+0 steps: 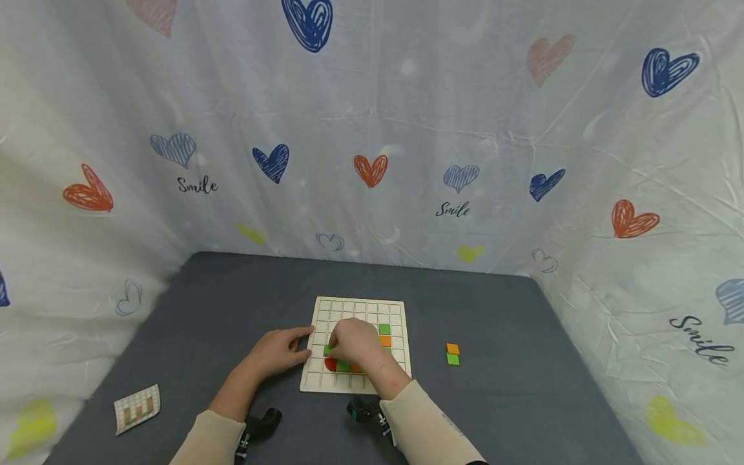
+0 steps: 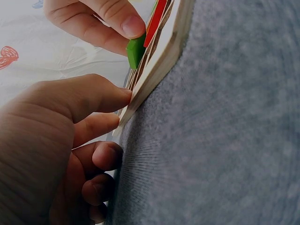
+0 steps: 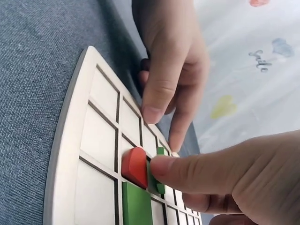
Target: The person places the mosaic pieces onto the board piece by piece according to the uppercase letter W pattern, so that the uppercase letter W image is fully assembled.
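Observation:
A pale wooden grid board (image 1: 360, 307) lies on the dark table. My right hand (image 1: 356, 342) is over its left half and pinches a small green tile (image 2: 136, 52) between thumb and forefinger, low over the grid. Next to that tile sits a red piece with a rounded side (image 3: 135, 165), followed by a green square (image 3: 136, 204) in a neighbouring cell. My left hand (image 1: 274, 352) rests its thumb and forefinger tips on the board's left edge, the other fingers curled loosely below. Further right on the grid are a green tile (image 1: 384, 329) and an orange tile (image 1: 385, 340); my right hand covers some cells.
To the right of the board, a loose orange tile (image 1: 453, 349) and a loose green tile (image 1: 453, 360) lie together. A printed pattern card (image 1: 137, 409) is at the table's left. A white curtain (image 1: 407, 129) with hearts surrounds the table's back and sides.

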Demonstrator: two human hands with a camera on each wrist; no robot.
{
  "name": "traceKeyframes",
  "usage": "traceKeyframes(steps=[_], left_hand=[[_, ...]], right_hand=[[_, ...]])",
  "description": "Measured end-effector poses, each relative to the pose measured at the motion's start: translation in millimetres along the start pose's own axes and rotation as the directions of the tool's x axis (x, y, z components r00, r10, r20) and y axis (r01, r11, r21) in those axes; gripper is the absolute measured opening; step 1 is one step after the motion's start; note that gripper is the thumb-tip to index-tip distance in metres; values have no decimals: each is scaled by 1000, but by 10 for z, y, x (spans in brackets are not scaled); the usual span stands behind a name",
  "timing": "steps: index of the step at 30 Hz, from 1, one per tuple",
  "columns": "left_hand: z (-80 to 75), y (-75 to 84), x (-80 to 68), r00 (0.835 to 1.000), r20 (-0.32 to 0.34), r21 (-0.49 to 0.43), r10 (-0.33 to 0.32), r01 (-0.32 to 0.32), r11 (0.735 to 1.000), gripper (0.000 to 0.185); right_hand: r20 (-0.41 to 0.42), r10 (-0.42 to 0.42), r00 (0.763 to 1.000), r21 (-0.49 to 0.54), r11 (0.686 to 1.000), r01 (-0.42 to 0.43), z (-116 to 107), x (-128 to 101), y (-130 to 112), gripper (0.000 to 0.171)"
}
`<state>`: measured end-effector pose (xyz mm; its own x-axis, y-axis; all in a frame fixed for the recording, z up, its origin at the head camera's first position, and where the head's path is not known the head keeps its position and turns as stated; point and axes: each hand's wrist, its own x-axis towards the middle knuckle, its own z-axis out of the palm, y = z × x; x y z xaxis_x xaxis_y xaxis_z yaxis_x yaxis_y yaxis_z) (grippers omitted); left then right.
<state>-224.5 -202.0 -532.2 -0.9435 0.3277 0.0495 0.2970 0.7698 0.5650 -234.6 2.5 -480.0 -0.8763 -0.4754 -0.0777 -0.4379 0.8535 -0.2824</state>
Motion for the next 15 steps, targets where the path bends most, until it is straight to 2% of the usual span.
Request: traceKeyframes(steps=[9,13,15], left_hand=[[14,4,2,1000,-3,3,-10,10,1000,51],[12,12,-2,1000,0,-3,-14,14,1000,51],[11,13,-2,1000,-2,-1,-17,17,1000,51]], right_hand=[[-40,21,999,-36,999,-23,34,2,-9,5],[-52,18,998,-37,999,-20,46,-1,-9,13],[-65,15,998,-35,999,-17,54,3,-11,9]])
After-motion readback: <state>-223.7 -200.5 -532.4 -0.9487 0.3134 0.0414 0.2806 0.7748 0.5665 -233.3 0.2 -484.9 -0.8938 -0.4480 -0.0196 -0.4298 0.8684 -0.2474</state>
